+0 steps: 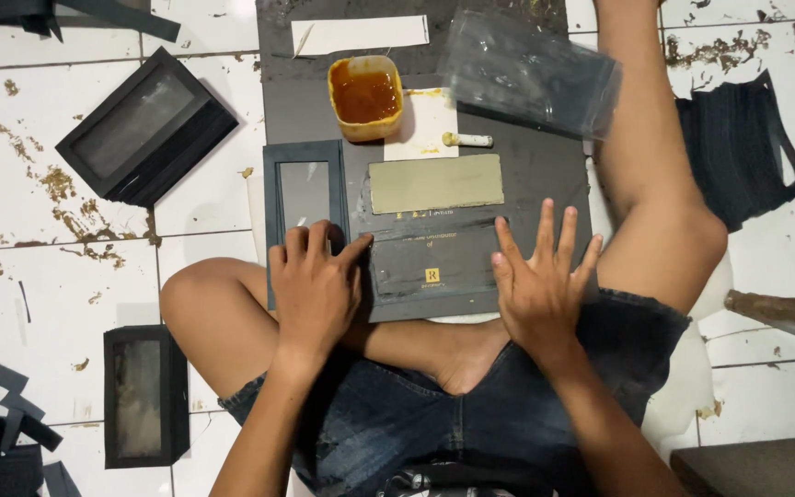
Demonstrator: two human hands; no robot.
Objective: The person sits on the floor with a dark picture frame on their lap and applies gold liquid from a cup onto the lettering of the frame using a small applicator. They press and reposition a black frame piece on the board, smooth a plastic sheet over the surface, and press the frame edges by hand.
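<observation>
Black card box blank (434, 267) pressed flat under both open palms, left hand (315, 285), right hand (540, 285); smoothing step; next needs even pressure toward the edges.

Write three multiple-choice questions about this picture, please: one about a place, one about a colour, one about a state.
1. Where is the cup of glue?
A. beyond the dark card, away from the person
B. on the person's knee
C. on the bare floor tiles at the left

2. What colour is the glue in the cup?
A. white
B. amber brown
C. blue

3. How is the right hand?
A. closed in a fist
B. lifted and holding a brush
C. flat, with fingers spread, on the dark card

Answers:
1 A, the cup stands on the dark board beyond the card.
2 B, the liquid looks amber brown inside the yellow cup.
3 C, the palm lies flat on the card's right end, while the left hand presses at its left end.
</observation>
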